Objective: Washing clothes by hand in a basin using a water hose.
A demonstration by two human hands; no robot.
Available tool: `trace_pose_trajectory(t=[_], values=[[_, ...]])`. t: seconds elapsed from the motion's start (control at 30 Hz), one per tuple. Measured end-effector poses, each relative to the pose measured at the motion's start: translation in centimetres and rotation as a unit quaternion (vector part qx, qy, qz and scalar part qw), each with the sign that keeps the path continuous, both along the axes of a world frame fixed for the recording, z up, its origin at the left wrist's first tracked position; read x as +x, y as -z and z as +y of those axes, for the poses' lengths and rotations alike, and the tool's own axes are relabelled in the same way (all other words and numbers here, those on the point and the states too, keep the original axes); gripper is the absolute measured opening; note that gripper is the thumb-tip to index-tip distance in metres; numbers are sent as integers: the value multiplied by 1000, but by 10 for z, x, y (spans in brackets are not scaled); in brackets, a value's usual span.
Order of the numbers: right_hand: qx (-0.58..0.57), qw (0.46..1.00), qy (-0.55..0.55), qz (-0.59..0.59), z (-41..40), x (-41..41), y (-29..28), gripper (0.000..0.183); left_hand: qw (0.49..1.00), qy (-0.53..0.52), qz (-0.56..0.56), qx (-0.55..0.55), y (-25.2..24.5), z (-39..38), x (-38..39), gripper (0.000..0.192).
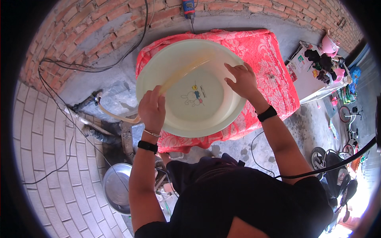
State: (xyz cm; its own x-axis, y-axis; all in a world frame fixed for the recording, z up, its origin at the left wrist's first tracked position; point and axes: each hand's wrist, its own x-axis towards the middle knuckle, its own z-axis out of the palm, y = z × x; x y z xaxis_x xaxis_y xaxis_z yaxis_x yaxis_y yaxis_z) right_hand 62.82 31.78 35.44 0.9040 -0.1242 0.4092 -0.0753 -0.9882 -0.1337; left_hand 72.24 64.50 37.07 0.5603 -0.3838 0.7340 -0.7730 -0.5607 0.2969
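A large pale green plastic basin (190,131) with a cartoon rabbit print on its bottom rests on a red patterned cloth (273,77). At the basin's left side, my left hand (152,107) is closed around a translucent yellowish hose (186,72). One part of the hose reaches over the inside of the basin towards its upper right. The other part runs left to a tap (98,97) by the wall. My right hand (242,78) is over the basin's right rim with its fingers spread and nothing held. Whether its fingers touch the basin is unclear.
A metal basin (117,189) stands at lower left by the tiled surface. Black cables (86,70) hang along the brick wall. A power plug (191,18) is at the top. On the right are a white cabinet (309,80) with items on it, a bicycle and a motorbike (336,172).
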Motion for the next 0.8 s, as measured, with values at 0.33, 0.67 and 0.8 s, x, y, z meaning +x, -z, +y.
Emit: trace_pose_trajectory(t=[0.33, 0.67, 0.8], values=[[35, 999, 3, 0, 0, 1, 0, 63, 1000, 1, 6, 2, -1, -1, 0, 24], [35, 999, -6, -17, -2, 1, 4, 47, 1000, -18, -2, -2, 2, -2, 1, 25], [51, 998, -9, -27, -3, 2, 6, 33, 996, -70, 32, -34, 4, -3, 1, 25]])
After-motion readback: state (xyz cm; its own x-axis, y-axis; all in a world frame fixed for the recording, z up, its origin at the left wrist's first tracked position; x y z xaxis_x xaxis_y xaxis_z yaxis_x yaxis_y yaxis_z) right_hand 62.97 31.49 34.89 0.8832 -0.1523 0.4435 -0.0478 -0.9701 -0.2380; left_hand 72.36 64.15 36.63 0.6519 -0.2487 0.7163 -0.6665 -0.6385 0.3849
